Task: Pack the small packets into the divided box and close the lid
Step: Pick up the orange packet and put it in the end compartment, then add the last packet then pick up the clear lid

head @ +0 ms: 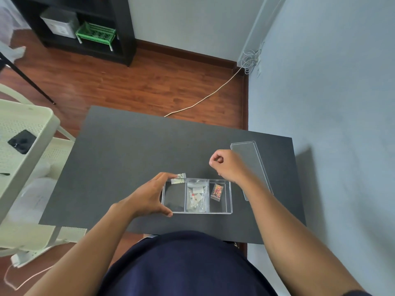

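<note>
We see the divided box (197,195) on the counter (128,150), long axis running left to right before us. Our left hand (147,196) spans its left end and pinches a small packet (178,178) over the far corner of the left compartment, which looks empty. Our right hand (226,165), loosely curled with nothing visible in it, hovers beyond the right end, nearer the lid (251,165) lying to the right.

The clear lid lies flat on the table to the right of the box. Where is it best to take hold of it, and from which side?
Probably by its two long edges near the middle, coming from above with the right hand. The lid is long, narrow and flat on the table, so pinching across its narrow width should keep it level for the box.
</note>
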